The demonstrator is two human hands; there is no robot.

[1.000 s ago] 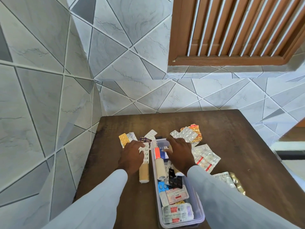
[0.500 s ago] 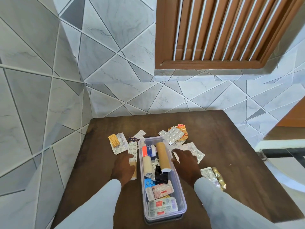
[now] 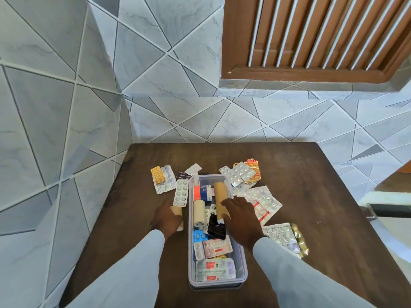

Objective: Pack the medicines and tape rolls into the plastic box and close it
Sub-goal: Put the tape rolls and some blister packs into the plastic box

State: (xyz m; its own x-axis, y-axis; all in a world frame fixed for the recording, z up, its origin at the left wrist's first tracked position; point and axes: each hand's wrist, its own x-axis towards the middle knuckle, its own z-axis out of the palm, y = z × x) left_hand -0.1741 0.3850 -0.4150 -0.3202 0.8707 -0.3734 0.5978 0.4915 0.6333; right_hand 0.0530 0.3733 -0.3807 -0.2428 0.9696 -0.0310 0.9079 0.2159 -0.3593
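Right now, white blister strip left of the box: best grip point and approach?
Take the white blister strip by its long edges near the far end, coming from above. It lies flat on the table; its near end sits against the tan roll that the left hand grips.

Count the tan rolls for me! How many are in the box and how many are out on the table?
In the box: 2, a long roll and a short roll.
On the table: 1, a third roll in the left hand grip.
Total: 3 tan rolls.
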